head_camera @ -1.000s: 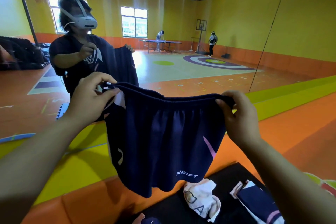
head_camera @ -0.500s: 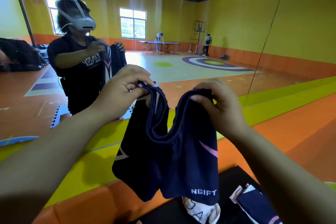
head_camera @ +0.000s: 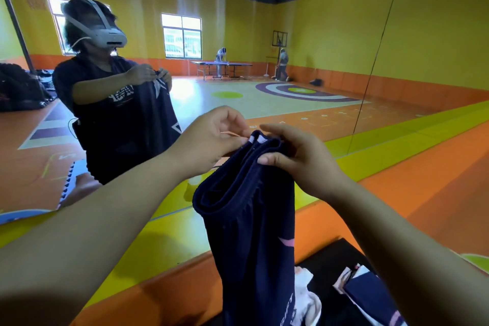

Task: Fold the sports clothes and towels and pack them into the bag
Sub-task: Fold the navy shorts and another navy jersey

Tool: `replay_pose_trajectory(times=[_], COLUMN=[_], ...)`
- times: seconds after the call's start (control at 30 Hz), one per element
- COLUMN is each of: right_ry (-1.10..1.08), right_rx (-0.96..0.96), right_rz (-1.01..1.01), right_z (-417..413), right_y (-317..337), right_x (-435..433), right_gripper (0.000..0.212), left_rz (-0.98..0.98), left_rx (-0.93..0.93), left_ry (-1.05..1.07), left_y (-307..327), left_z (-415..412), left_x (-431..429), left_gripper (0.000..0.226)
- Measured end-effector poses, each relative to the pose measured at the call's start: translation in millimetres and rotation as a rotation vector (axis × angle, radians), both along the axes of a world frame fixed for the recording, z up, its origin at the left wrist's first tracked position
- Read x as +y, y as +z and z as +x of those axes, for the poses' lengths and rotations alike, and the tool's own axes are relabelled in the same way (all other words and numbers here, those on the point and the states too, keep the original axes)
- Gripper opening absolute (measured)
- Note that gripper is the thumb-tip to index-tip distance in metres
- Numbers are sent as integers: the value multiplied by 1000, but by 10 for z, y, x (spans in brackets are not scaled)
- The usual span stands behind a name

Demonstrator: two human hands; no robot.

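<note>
The hanging navy blue sports shorts (head_camera: 251,233) carry the only text that can be partly read: white capital lettering (head_camera: 291,308) near the hem, turned sideways. Its last letters look like "IFT"; the rest runs off the bottom edge. Up and to the left of the shorts, the other person's dark T-shirt (head_camera: 105,119) bears a white chest print (head_camera: 123,93) too blurred to read. Beyond the shorts, a row of small pale floor marks (head_camera: 304,118), possibly digits, is too small to make out.
</note>
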State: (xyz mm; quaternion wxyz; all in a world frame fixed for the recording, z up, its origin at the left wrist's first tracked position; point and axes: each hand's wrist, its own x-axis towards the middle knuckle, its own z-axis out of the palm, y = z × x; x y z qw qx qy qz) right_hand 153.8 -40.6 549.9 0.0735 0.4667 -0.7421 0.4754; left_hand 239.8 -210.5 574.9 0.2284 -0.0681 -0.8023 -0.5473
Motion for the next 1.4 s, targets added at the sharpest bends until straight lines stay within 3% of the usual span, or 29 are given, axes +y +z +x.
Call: replay_pose_trajectory(times=[0.17,0.33,0.57,0.73,0.93,1.1,1.2,1.33,1.4], right_ry=[-132,-226,-296,-396,-471,-467,-365,-240,-278], right_rx=[1,-113,-221,-261,-324,-368,-465,-461,-413], right_rz=[-35,-145,-214,-255,-318,-261,-194,73,204], right_z=[8,-39,-31,-65,-108,-193,-294,-390,-469], right_y=[-54,-94,-253,-412,-606,-742,-781,-733,-714], right_x=[49,194,443,740,1130,1392,1626,1913,2011], right_gripper=[24,26,13,13,9,16,35,76,74], left_rz=[-89,-239,-343,-427,-555,-731,-749,-802,-802], left_rx=[-17,-95,-181,-153,-11,-18,-1,35,55], left_ry=[33,-45,-72,-211,-182,-237,-259,-296,-331], left_y=[-193,-526,-657,-714,-875,-943,-926,-886,-863], left_z=[-12,24,-207,-363,-591,-793,-967,-1225,-1336], left_x=[-105,-256,-148,125,422,620,708,864,985], left_gripper=[13,38,49,42,29,40,46,42,43])
